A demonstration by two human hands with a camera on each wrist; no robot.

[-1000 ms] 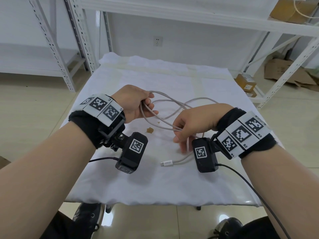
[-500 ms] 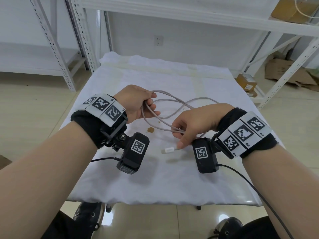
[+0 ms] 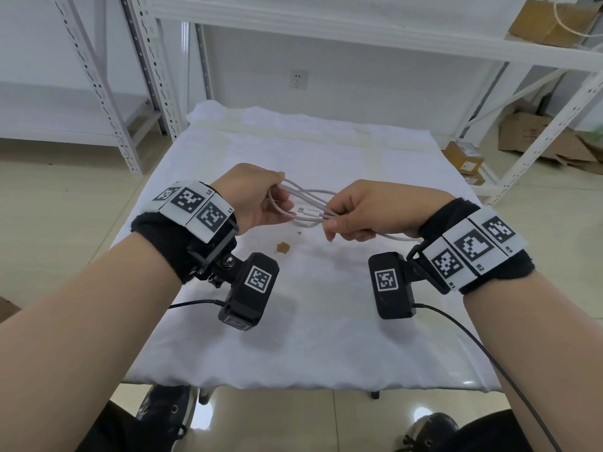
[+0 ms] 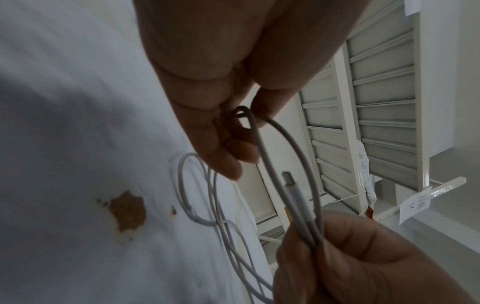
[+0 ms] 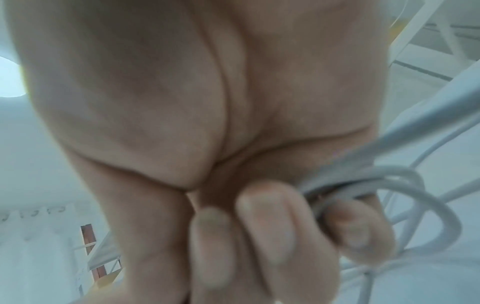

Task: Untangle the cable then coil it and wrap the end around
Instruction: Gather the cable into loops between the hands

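Since the earlier frames the right hand [image 3: 368, 210] has risen from the table and closed in on the left hand [image 3: 254, 199], carrying the plug [image 3: 306, 210] up off the cloth so it now lies along the gathered strands between the two hands.

Both hands hold the cable [image 3: 305, 194] in the air above the middle of the table. Left fingers are curled around one end of the loops, at about 9 o'clock from the plug; the right thumb and fingers pinch the other end of the bundle at 3 o'clock, with the plug end trapped alongside it. One strand runs back under the right wrist.

By my reading the untangling is done and the coiling nearly so, with several loops lying together. What remains is the wrap: the right hand would need to free a short tail near the plug and wind it around the middle of the bundle while the left keeps the loops from springing apart.

Below lies a white cloth [image 3: 293, 337] covering the table, marked by a brown stain [image 3: 283, 247] at 6 o'clock from the left hand. White metal shelving [image 3: 359, 31] stands at 12 o'clock, cardboard boxes [image 3: 463, 161] at 2 o'clock on a tiled floor.
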